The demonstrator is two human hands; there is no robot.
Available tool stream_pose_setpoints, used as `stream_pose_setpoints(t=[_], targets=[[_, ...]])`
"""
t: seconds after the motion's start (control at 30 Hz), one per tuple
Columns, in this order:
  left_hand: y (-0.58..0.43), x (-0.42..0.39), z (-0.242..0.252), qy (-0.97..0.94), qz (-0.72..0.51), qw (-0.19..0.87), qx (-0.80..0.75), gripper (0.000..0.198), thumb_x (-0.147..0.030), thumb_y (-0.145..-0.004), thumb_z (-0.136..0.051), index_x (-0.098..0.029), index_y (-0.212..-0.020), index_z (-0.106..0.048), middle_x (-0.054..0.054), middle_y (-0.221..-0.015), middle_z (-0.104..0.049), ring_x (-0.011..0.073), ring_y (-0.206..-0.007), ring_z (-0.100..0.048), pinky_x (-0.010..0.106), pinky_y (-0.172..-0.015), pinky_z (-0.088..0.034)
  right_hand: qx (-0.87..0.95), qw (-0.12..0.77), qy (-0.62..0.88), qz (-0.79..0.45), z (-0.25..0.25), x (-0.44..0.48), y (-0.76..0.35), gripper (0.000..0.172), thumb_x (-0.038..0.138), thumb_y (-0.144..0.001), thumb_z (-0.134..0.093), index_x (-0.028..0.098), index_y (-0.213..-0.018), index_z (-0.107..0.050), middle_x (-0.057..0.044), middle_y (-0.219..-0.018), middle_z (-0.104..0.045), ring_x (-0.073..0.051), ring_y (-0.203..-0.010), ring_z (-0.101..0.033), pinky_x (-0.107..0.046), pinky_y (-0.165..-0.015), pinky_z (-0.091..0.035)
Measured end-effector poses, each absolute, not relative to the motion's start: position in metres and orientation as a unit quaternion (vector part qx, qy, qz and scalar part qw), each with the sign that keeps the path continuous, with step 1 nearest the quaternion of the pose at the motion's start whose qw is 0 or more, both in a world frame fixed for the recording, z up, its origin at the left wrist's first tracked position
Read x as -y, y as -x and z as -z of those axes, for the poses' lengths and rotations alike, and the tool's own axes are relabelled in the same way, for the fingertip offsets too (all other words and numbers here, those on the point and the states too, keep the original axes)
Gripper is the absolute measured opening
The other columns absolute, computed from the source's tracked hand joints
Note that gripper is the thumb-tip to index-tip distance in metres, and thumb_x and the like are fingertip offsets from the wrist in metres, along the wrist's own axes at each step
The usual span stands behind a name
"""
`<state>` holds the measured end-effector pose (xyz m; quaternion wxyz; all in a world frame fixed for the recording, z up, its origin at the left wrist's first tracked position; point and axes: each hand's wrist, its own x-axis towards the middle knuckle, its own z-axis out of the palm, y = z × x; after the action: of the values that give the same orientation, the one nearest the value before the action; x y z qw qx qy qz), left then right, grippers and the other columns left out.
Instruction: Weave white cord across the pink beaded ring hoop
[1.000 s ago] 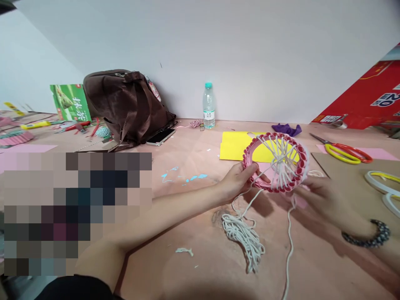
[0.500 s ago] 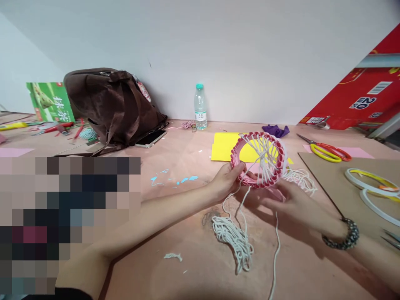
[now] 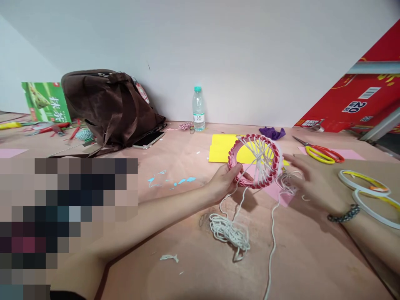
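The left hand [image 3: 225, 180] is gripping a pink ring [image 3: 276, 160] by its left rim, thumb pressing near the inside, and is holding it tilted above the middle of the desk [image 3: 175, 216]. White lacing [image 3: 260, 158] is crossing the ring in a fan of strands. The right hand [image 3: 308, 181] is hovering by the ring's right side, fingers half bent, beside a loose tangle of cord [image 3: 288, 184]; the view is not showing whether it is pinching any of it. A looped cord bundle [image 3: 229, 232] is lying on the near-edge side of the ring, and a single strand [image 3: 272, 246] is trailing towards that edge. Yellow paper [image 3: 218, 150] is lying beyond the ring, towards the far edge, where a bottle [image 3: 198, 110] and a brown bag [image 3: 106, 108] are standing. Scissors [image 3: 321, 154] are lying towards the far right corner
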<state>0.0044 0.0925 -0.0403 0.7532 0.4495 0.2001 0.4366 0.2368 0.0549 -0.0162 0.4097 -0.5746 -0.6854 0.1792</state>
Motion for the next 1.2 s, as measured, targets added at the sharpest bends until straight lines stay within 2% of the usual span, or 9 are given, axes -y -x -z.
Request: stream_pose_setpoints(t=[0.07, 0.17, 0.37, 0.53, 0.63, 0.8, 0.97, 1.1, 1.2], targets=[[-0.004, -0.092, 0.04, -0.453, -0.439, 0.748, -0.205, 0.04, -0.048, -0.074, -0.067, -0.009, -0.07, -0.065, 0.007, -0.064, -0.067, 0.0117, -0.055, -0.06, 0.024, -0.061, -0.047, 0.739, 0.379, 0.502, -0.24, 0.015, -0.039, -0.208, 0.037, 0.028, -0.079, -0.056, 0.024, -0.115, -0.058, -0.008, -0.101, -0.067, -0.026, -0.086, -0.064, -0.037, -0.068, -0.052], [-0.004, -0.091, 0.04, -0.451, -0.437, 0.75, -0.206, 0.043, -0.05, -0.074, -0.066, -0.008, -0.071, -0.066, 0.008, -0.063, -0.067, 0.0141, -0.057, -0.062, 0.026, -0.062, -0.048, 0.786, 0.316, 0.469, -0.251, 0.017, -0.025, -0.183, 0.015, 0.029, -0.085, -0.05, 0.024, -0.089, -0.064, -0.003, -0.084, -0.068, -0.02, -0.077, -0.063, -0.032, -0.067, -0.049], [-0.005, -0.092, 0.04, -0.446, -0.451, 0.742, -0.218, 0.042, -0.05, -0.072, -0.067, -0.008, -0.068, -0.065, 0.008, -0.062, -0.067, 0.0114, -0.054, -0.059, 0.023, -0.059, -0.046, 0.654, 0.391, 0.627, -0.164, 0.017, -0.051, -0.227, 0.029, 0.041, -0.089, -0.038, 0.02, -0.081, -0.057, -0.003, -0.064, -0.06, -0.019, -0.056, -0.058, -0.031, -0.053, -0.046], [-0.004, -0.092, 0.037, -0.443, -0.457, 0.739, -0.221, 0.04, -0.049, -0.071, -0.069, -0.009, -0.068, -0.066, 0.006, -0.061, -0.066, 0.0108, -0.053, -0.058, 0.024, -0.06, -0.046, 0.609, 0.381, 0.691, -0.08, 0.013, -0.057, -0.238, 0.038, 0.036, -0.08, -0.052, 0.015, -0.112, -0.056, -0.017, -0.11, -0.063, -0.031, -0.091, -0.063, -0.041, -0.072, -0.051], [-0.003, -0.091, 0.038, -0.448, -0.454, 0.737, -0.223, 0.041, -0.049, -0.072, -0.068, -0.008, -0.069, -0.066, 0.007, -0.062, -0.067, 0.0116, -0.055, -0.06, 0.023, -0.06, -0.046, 0.708, 0.38, 0.578, -0.145, 0.018, -0.04, -0.208, 0.042, 0.036, -0.083, -0.052, 0.021, -0.122, -0.051, -0.011, -0.125, -0.058, -0.028, -0.109, -0.057, -0.041, -0.088, -0.047], [-0.002, -0.091, 0.041, -0.451, -0.441, 0.745, -0.216, 0.043, -0.051, -0.074, -0.066, -0.008, -0.072, -0.067, 0.008, -0.065, -0.067, 0.0137, -0.057, -0.061, 0.026, -0.061, -0.047, 0.776, 0.311, 0.472, -0.279, 0.017, -0.017, -0.176, 0.022, 0.037, -0.089, -0.048, 0.023, -0.095, -0.065, -0.004, -0.092, -0.07, -0.019, -0.084, -0.065, -0.03, -0.072, -0.051], [-0.003, -0.092, 0.041, -0.463, -0.455, 0.728, -0.22, 0.041, -0.048, -0.076, -0.064, -0.008, -0.068, -0.067, 0.009, -0.064, -0.067, 0.0118, -0.057, -0.06, 0.023, -0.061, -0.045, 0.64, 0.44, 0.583, -0.238, 0.022, -0.042, -0.212, 0.028, 0.044, -0.086, -0.05, 0.02, -0.083, -0.064, -0.004, -0.07, -0.065, -0.019, -0.065, -0.06, -0.029, -0.057, -0.047], [-0.002, -0.091, 0.038, -0.464, -0.446, 0.728, -0.236, 0.042, -0.05, -0.075, -0.065, -0.009, -0.066, -0.066, 0.006, -0.058, -0.065, 0.0091, -0.05, -0.054, 0.02, -0.052, -0.04, 0.564, 0.479, 0.628, -0.24, 0.034, -0.059, -0.233, 0.025, 0.035, -0.078, -0.058, 0.019, -0.097, -0.062, -0.009, -0.093, -0.067, -0.023, -0.074, -0.063, -0.033, -0.056, -0.05], [-0.001, -0.091, 0.037, -0.466, -0.435, 0.73, -0.245, 0.043, -0.051, -0.074, -0.064, -0.009, -0.065, -0.066, 0.005, -0.055, -0.062, 0.0088, -0.047, -0.052, 0.02, -0.049, -0.038, 0.649, 0.43, 0.583, -0.231, 0.035, -0.05, -0.221, 0.048, 0.02, -0.072, -0.058, 0.024, -0.119, -0.052, -0.01, -0.126, -0.056, -0.027, -0.091, -0.063, -0.038, -0.067, -0.052]])
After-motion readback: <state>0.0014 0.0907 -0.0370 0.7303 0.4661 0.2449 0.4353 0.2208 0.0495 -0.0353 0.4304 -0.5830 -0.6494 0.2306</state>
